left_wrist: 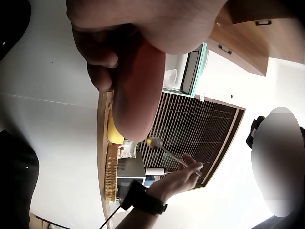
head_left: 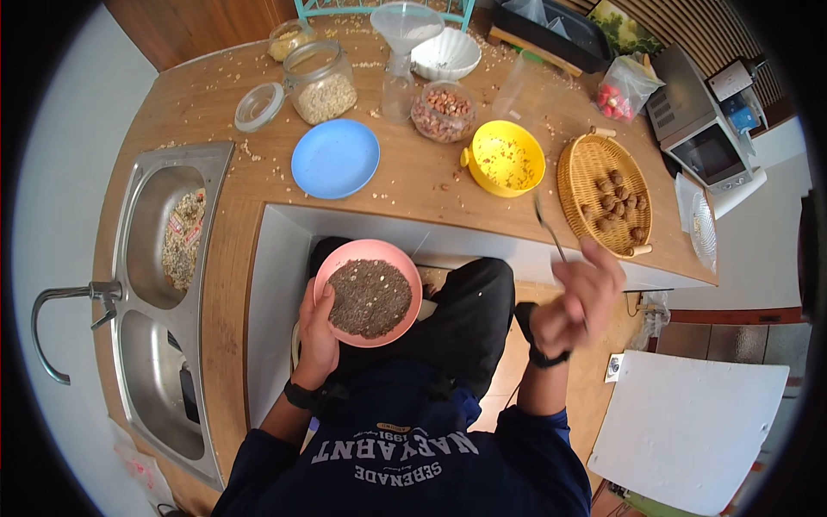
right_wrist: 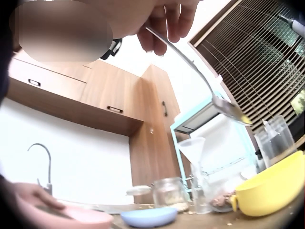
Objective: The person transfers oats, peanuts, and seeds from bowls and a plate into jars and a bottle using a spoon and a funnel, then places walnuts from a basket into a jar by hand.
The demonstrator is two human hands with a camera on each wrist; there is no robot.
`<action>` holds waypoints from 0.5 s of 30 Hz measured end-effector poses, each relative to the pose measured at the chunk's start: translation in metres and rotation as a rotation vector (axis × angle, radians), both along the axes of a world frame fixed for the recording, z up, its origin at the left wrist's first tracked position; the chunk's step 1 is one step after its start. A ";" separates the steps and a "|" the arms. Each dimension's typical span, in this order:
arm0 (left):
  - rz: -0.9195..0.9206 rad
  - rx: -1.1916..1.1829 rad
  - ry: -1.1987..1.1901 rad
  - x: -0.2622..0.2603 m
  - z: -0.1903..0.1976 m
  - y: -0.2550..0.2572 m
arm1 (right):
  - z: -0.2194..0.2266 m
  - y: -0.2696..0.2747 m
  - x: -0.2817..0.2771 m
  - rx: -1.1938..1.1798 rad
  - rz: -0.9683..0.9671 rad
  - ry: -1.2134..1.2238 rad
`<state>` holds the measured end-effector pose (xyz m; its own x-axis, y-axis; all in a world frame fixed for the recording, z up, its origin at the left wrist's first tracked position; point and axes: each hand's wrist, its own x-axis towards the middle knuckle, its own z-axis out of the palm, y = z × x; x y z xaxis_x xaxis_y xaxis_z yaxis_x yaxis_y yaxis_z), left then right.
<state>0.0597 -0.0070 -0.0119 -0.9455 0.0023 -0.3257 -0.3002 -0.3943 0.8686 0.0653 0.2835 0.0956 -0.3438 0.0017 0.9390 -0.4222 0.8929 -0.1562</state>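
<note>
My left hand (head_left: 317,340) grips the rim of a pink bowl (head_left: 414,297) above my lap, thumb along its edge. Dark, fine seed-like grains (head_left: 370,297) with a few pale flakes fill much of the bowl. In my right hand (head_left: 579,293), slightly blurred, a metal spoon (right_wrist: 190,64) is held by its handle, raised off to the right of the bowl. A small yellow bit clings to the spoon's tip in the right wrist view. Nearest the spoon on the counter is a yellow bowl (head_left: 508,129) with small brown bits inside.
A blue plate (head_left: 336,159), a jar of oats (head_left: 320,86), a jar of nuts (head_left: 444,112) and a funnel on a bottle (head_left: 401,52) stand on the wooden counter. Walnuts lie in a wicker basket (head_left: 573,172). At left is a double sink (head_left: 142,215); a microwave (head_left: 706,155) stands right.
</note>
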 end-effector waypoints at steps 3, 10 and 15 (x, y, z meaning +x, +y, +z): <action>-0.067 0.021 0.022 -0.002 0.003 0.005 | -0.028 -0.020 0.044 -0.443 0.272 -0.263; -0.398 -0.130 0.149 -0.005 0.023 0.037 | -0.107 -0.036 0.061 -0.905 0.500 -0.993; -0.655 -0.218 0.206 -0.002 0.019 0.058 | -0.092 -0.025 0.085 -1.468 0.514 -1.240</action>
